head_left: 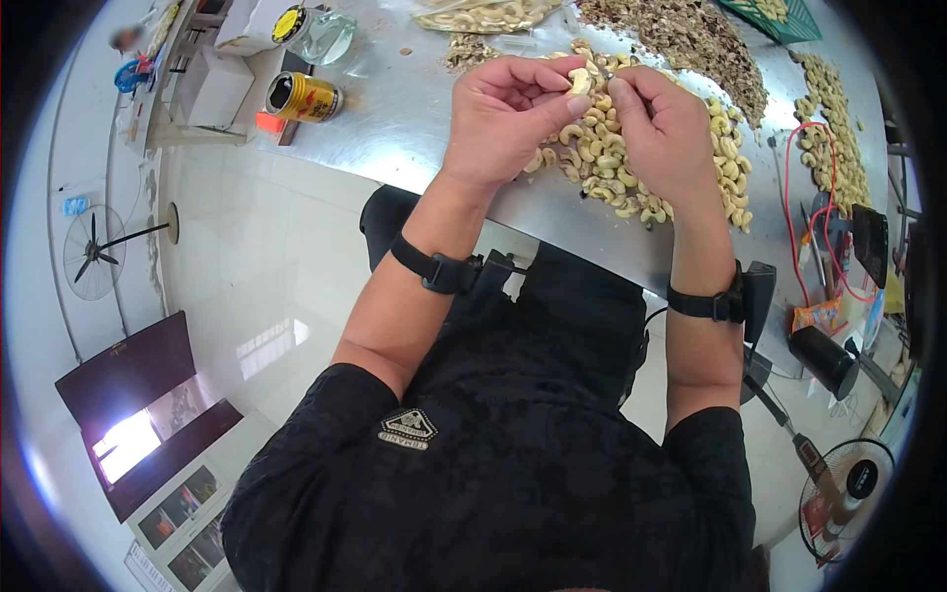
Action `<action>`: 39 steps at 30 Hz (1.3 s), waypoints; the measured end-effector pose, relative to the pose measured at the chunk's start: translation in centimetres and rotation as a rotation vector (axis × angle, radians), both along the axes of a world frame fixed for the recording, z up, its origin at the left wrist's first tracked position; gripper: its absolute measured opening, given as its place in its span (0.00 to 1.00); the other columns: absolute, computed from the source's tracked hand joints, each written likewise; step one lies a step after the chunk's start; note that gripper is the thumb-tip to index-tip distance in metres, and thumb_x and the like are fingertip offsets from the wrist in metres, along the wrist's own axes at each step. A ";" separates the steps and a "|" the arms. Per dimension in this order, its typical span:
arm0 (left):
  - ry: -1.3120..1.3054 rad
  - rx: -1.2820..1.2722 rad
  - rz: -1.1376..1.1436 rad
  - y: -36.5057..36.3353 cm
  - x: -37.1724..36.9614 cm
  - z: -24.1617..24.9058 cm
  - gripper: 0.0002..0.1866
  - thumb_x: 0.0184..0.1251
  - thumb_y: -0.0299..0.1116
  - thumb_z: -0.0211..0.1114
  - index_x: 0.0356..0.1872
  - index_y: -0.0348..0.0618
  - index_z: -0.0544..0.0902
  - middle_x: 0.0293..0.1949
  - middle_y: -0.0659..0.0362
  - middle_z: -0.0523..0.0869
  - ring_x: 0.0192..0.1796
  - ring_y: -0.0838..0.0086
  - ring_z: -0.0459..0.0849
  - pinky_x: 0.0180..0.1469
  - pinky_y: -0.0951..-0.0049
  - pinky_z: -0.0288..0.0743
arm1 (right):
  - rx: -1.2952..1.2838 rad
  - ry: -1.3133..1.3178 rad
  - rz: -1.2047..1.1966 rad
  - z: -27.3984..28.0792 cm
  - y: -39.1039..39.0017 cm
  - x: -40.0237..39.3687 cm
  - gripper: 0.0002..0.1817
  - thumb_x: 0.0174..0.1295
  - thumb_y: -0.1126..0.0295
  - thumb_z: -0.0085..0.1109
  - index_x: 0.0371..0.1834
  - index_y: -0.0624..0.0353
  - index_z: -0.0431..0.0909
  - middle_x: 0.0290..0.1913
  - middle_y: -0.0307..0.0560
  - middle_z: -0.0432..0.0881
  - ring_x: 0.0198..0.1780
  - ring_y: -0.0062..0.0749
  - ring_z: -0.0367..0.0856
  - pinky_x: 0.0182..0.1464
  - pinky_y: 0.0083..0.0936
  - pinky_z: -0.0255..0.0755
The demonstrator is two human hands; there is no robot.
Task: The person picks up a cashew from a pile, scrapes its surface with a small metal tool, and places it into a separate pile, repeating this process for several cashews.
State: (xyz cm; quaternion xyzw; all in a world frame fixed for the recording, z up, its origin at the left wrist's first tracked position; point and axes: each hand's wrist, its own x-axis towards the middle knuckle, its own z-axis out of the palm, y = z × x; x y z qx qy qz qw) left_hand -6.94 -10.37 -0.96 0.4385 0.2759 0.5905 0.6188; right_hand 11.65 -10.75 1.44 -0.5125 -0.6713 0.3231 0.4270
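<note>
Left hand (508, 113) fingers pinch a cashew (580, 81) | right hand (663, 128) fingers grip a small, mostly hidden tool | cashew pile (602, 158) on desk (395, 118) partly covered

A yellow can (304, 97) and a glass jar (318, 33) stand near the table edge (395, 128), floor fans (91, 252) below.

The cashew (580, 81) I pinch is pale cream, like the heap (631, 163) on my shiny grey table (395, 109). The shells (681, 39) beyond are brown and speckled. My shirt (513, 444) and wristbands (434, 268) are black. The can (304, 97) is yellow with black, the cable (789, 197) red, the crate (779, 18) green.
</note>
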 end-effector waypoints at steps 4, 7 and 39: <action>0.008 0.011 0.004 0.1 -0.1 0.0 0.11 0.62 0.10 0.68 0.41 0.35 0.83 0.57 0.40 0.85 0.51 0.68 0.89 0.53 0.72 0.88 | -0.006 0.074 0.095 -0.1 0.0 0.2 0.08 0.68 0.69 0.60 0.38 0.62 0.82 0.22 0.49 0.78 0.23 0.33 0.76 0.31 0.30 0.70; 0.043 0.013 0.016 0.0 -0.1 0.0 0.10 0.62 0.10 0.68 0.41 0.35 0.83 0.57 0.40 0.84 0.51 0.68 0.89 0.54 0.72 0.88 | 0.027 0.076 0.129 -0.2 -0.2 -0.1 0.08 0.69 0.69 0.59 0.38 0.62 0.82 0.22 0.49 0.78 0.23 0.34 0.76 0.31 0.30 0.70; -0.175 -0.108 -0.006 -0.3 0.7 -0.6 0.10 0.63 0.13 0.70 0.43 0.34 0.83 0.53 0.47 0.87 0.47 0.76 0.88 0.51 0.77 0.86 | -0.002 0.082 0.091 -0.2 -0.1 -0.1 0.07 0.69 0.69 0.59 0.38 0.62 0.82 0.23 0.48 0.79 0.24 0.32 0.76 0.31 0.30 0.70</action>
